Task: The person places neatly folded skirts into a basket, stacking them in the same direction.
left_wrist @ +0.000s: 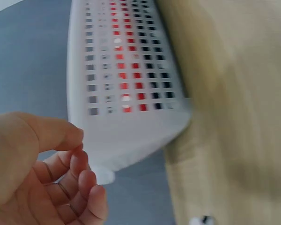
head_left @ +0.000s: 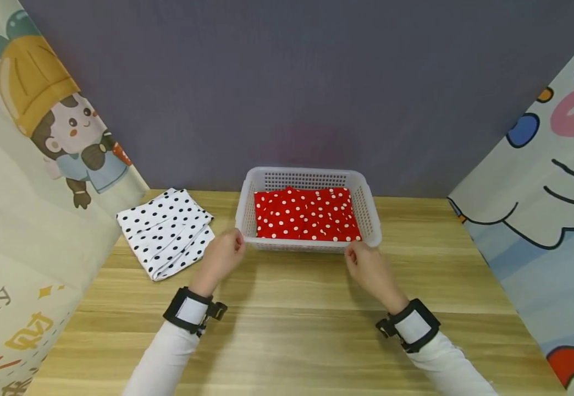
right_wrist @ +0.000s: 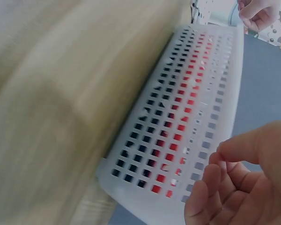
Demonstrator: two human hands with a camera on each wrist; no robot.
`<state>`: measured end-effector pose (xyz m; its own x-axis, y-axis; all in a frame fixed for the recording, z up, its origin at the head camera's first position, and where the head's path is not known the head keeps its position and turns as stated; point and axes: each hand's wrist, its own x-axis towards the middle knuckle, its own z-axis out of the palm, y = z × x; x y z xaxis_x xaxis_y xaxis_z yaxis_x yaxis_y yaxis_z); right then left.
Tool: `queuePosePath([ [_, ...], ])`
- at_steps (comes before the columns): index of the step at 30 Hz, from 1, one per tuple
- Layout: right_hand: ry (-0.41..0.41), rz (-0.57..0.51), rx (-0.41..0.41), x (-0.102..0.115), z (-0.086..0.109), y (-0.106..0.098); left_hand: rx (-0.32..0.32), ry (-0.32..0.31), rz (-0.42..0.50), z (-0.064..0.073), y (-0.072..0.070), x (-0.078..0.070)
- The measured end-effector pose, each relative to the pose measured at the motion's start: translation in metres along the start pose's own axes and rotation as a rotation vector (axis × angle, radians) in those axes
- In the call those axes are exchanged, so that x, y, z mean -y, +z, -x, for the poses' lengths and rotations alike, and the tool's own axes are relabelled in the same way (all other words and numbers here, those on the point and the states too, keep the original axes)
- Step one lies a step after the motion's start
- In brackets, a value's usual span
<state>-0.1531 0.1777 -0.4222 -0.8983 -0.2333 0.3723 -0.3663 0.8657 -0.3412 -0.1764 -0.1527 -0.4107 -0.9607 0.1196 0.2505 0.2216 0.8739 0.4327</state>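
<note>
A white plastic basket (head_left: 312,246) with a perforated wall is on the wooden table, a red cloth with white dots (head_left: 307,214) folded inside. My left hand (head_left: 224,254) is at the basket's front left corner, thumb and fingers curled together at the rim. At the right part of the front rim, my right hand (head_left: 370,268) pinches with thumb and fingertips. Both wrist views show the thumbs against the rim of the basket (left_wrist: 126,126); the exact contact is partly hidden. Red shows through the holes, with something dark below it.
A folded white cloth with black dots (head_left: 165,234) lies on the table left of the basket. Behind stands a dark grey wall (head_left: 312,82). Printed cartoon panels flank the table (head_left: 287,330) on the left and right.
</note>
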Motion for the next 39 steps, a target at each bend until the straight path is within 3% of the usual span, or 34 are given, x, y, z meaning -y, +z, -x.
queuePosePath([
  [7,-0.010,0.010,0.011,-0.006,0.013,0.011,-0.071,-0.050,0.000,0.013,0.011,0.028],
  [10,-0.010,0.000,0.022,-0.009,0.018,0.015,-0.100,-0.072,-0.055,0.017,0.013,0.042],
  [14,-0.060,-0.004,0.060,-0.010,0.025,0.021,-0.088,-0.091,-0.135,0.020,0.011,0.062],
  [17,-0.140,-0.014,0.098,-0.008,0.030,0.026,-0.041,-0.127,-0.181,0.022,0.008,0.077],
  [24,-0.307,-0.017,0.133,-0.004,0.040,0.031,0.142,-0.245,-0.244,0.021,-0.002,0.110],
  [33,-0.270,-0.023,0.254,0.003,0.049,0.030,0.232,-0.307,-0.276,0.015,-0.013,0.134],
  [39,-0.263,-0.022,0.266,0.008,0.054,0.033,0.313,-0.277,-0.277,0.014,-0.016,0.144],
])
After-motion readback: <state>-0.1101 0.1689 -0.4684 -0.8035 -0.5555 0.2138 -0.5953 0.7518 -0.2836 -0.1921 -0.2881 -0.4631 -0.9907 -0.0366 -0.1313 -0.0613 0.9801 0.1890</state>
